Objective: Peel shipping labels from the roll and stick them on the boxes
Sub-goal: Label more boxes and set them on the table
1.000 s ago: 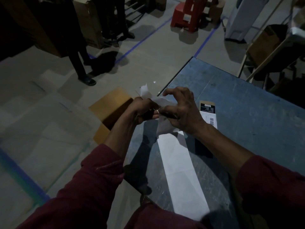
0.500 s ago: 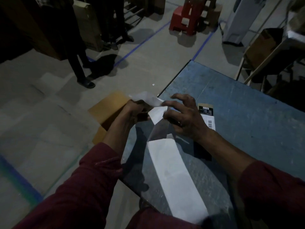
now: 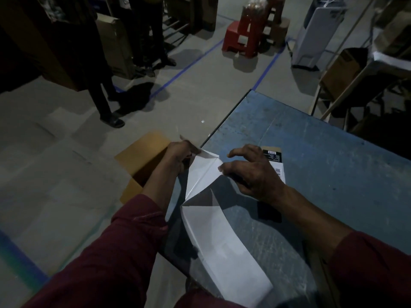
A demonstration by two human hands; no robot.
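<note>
Standing by the floor side, I see an open cardboard box [image 3: 142, 150] on the left, just off the table's edge. Beside it the left hand [image 3: 180, 152] pinches the far end of the white label strip [image 3: 213, 218], which trails toward the near edge of the blue table [image 3: 322, 174]. Its right corner sits pinched under the right hand [image 3: 251, 172], thumb against finger, the other fingers spread. Behind that hand lies a small printed package [image 3: 274, 160]. Pulled unevenly, the paper might tear or crease; a loose flap could fold and stick to itself.
</note>
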